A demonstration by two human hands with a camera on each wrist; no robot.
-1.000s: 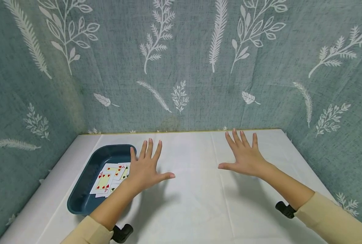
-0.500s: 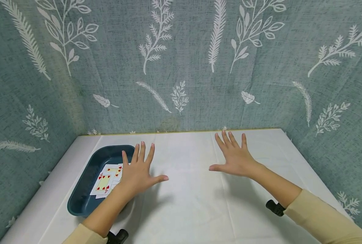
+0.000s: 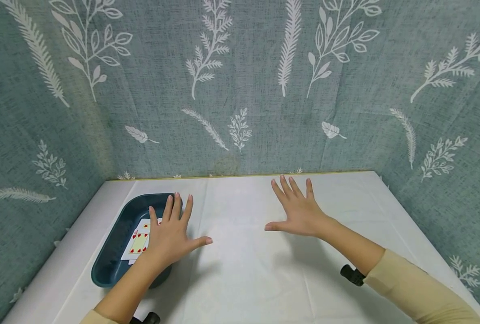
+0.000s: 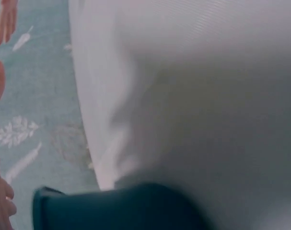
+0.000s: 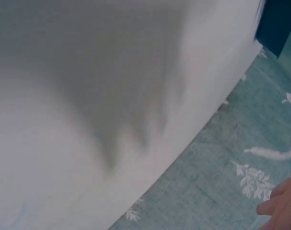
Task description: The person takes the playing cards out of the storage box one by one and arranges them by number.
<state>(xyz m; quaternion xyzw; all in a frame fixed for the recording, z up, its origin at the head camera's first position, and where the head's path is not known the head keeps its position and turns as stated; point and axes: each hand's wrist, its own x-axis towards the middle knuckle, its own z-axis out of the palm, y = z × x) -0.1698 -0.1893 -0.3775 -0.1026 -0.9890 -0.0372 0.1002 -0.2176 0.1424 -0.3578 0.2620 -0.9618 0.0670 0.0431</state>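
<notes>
My left hand hovers over the right side of a dark teal tub, fingers spread and palm down, holding nothing. Inside the tub lie several playing cards, with red hearts on the top ones; the hand and forearm hide part of the pile. My right hand is held above the white table on the right, fingers splayed and thumb pointing left, also holding nothing. In the left wrist view the tub shows along the bottom; in the right wrist view part of the right hand shows at the lower right corner.
A white cloth covers the table. Grey-green leaf-patterned fabric rises behind it and along both sides. A black wrist camera sits beneath the right forearm, and another beneath the left.
Both hands have drifted left with fingers still spread. The left hand now covers more of the cards. Tub and cards have stayed in place.
</notes>
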